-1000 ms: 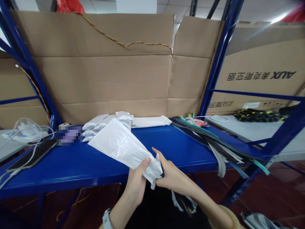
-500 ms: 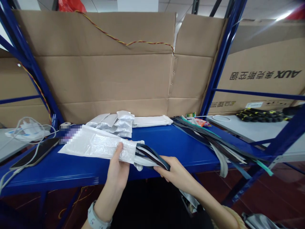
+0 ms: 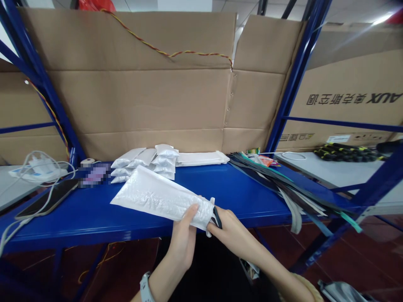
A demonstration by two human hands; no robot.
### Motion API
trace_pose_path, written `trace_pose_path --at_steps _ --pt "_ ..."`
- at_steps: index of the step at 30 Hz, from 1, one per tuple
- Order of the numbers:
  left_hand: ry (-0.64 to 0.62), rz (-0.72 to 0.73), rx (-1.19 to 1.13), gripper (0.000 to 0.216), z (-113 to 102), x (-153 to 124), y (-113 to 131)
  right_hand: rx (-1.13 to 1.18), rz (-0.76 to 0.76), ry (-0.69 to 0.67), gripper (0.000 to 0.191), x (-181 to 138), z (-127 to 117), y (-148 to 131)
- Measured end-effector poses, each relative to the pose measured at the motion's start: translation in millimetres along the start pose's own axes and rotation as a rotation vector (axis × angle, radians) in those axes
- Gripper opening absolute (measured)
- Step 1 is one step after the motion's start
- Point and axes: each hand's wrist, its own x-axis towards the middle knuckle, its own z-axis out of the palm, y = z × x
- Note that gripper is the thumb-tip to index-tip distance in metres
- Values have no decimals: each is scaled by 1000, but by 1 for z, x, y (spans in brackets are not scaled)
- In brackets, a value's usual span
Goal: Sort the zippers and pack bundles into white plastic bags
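A long white padded mailer bag (image 3: 154, 195) is held over the front of the blue shelf (image 3: 103, 218), slanting up to the left. My left hand (image 3: 184, 241) grips its open end from below, thumb on top. My right hand (image 3: 228, 230) is closed at the bag's mouth on a dark strip-like item (image 3: 217, 216), of which only a short end shows outside the bag. A watch sits on my left wrist.
Stacked white packets (image 3: 145, 161) and flat white mailers (image 3: 201, 158) lie at the shelf's back. Dark and grey strips (image 3: 283, 184) fan out at the right. A phone (image 3: 45, 200) and white cables (image 3: 37, 167) lie left. Cardboard (image 3: 141, 92) lines the back.
Half a second ago a long part of the dark strips showed outside the bag, held level; now they are almost fully inside and the bag tilts up to the left again.
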Motion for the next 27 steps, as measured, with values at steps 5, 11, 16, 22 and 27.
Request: trace_pose_path --at_steps 5,11,16,22,27 --pt "14 20 -19 45 1 0 6 81 33 65 30 4 -1 7" --pt "193 111 26 46 1 2 21 222 103 123 46 1 -13 4" --pt "217 175 70 46 0 4 32 495 41 86 57 0 -22 4" --pt "244 185 51 43 -4 8 39 313 14 207 26 0 -21 5" --pt "229 159 58 46 -1 3 26 -24 -204 446 8 -2 -13 9"
